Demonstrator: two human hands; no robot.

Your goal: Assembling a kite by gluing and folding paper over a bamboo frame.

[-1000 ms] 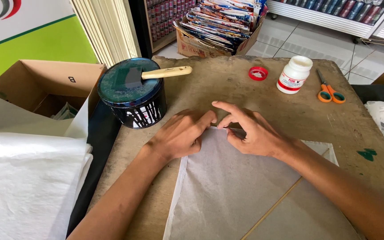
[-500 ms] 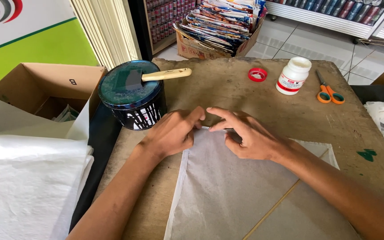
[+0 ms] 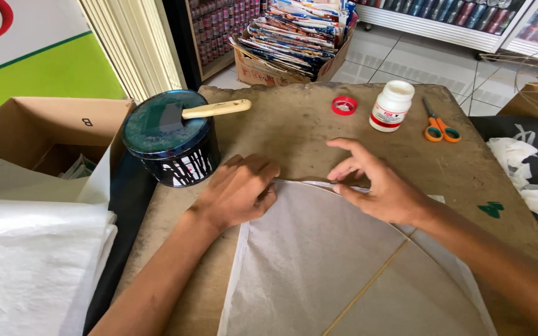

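Here both hands are pressing the paper [image 3: 319,261] mid-table [image 3: 294,127]: left hand [image 3: 238,190] flat, right hand [image 3: 381,186] pinching its folded edge.

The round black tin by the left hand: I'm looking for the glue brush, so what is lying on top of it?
On the round black tin lies a brush, its wooden handle jutting past the rim. The dark lid covers whatever is inside.

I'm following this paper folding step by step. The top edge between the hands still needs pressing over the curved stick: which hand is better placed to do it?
Probably the right hand: its fingertips already pinch the folded edge of the white paper, while the left hand lies flat, holding the sheet down.
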